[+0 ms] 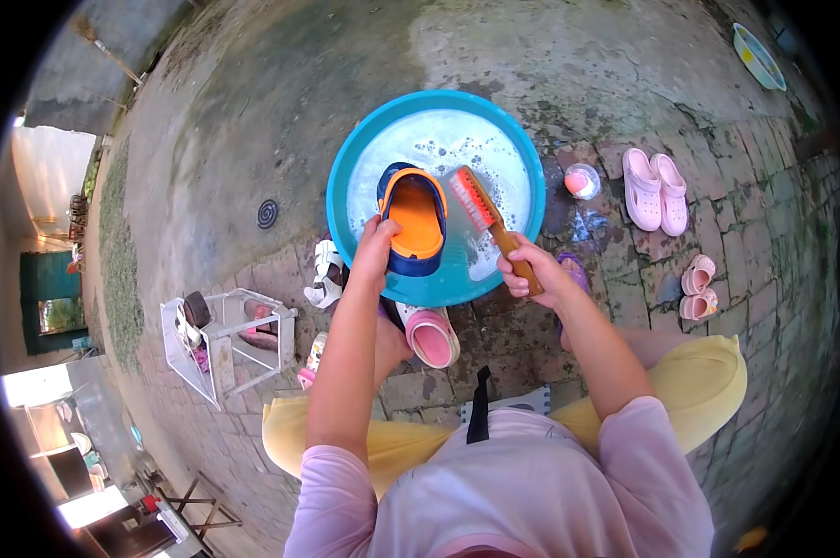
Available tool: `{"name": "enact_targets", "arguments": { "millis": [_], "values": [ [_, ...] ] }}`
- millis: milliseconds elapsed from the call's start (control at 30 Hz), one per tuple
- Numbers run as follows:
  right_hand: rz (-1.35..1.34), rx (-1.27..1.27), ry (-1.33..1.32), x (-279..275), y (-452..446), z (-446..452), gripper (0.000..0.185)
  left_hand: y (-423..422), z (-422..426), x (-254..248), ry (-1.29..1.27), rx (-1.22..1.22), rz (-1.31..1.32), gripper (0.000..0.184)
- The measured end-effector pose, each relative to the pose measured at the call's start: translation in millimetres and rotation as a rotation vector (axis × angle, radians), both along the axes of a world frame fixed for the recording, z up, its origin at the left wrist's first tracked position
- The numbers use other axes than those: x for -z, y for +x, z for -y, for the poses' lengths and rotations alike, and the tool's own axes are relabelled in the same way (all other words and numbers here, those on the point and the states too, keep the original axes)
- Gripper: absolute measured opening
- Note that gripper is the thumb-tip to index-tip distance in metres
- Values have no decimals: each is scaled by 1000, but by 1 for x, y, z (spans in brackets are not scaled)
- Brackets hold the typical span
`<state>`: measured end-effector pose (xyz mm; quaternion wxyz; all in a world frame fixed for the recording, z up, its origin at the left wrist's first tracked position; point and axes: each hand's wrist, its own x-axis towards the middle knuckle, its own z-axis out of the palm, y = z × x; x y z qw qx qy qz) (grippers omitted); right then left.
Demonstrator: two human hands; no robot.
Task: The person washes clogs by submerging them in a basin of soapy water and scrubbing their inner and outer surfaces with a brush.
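Observation:
My left hand [375, 249] grips a navy clog with an orange lining [414, 223] by its near left edge, holding it over a blue basin [339, 186]. White suds and dark bubbles cover the water [476, 139] in the basin. In my right hand [541, 270] is a scrubbing brush [496, 228] with a brown handle and red and white bristles. Its head is over the suds, just right of the clog and apart from it. Below the basin's near rim lies a white clog with a pink inside [430, 335].
Pink clogs [655, 192] and small patterned clogs [699, 288] stand on the bricks at right, near a small round container [582, 181]. A white rack with shoes [229, 339] and a white sandal [324, 274] are at left. Another basin [758, 58] sits far right.

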<state>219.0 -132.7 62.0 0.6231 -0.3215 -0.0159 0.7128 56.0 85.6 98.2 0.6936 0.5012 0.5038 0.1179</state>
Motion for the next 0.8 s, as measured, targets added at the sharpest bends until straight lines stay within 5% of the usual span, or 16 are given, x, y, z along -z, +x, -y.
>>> {"name": "enact_targets", "arguments": {
  "millis": [133, 233, 300, 333, 433, 533, 633, 700, 800],
  "values": [
    [101, 36, -22, -15, -7, -5, 36, -8, 4, 20, 191, -12, -9, 72],
    [456, -285, -101, -3, -12, -7, 34, -11, 12, 23, 319, 14, -44, 72],
    [1505, -60, 210, 23, -34, -6, 40, -19, 15, 42, 404, -11, -29, 71],
    [1535, -356, -51, -3, -36, -7, 45, -22, 18, 45, 510, 30, -144, 70],
    [1649, -613, -263, -49, -62, -25, 43, -33, 33, 68, 588, 71, -251, 68],
    [1726, -519, -263, -13, -74, -59, 41, -38, 58, 84, 367, 47, -187, 67],
    [1765, -474, -318, 22, -65, -85, 40, -23, 95, 82, 527, 168, -290, 67],
    [1776, -498, -384, 25, -66, -85, 38, -19, 89, 50, 439, 105, -200, 63],
    [1705, -490, -277, 10, -84, -49, 32, -38, 69, 76, 158, -64, 49, 61]
  ]
}}
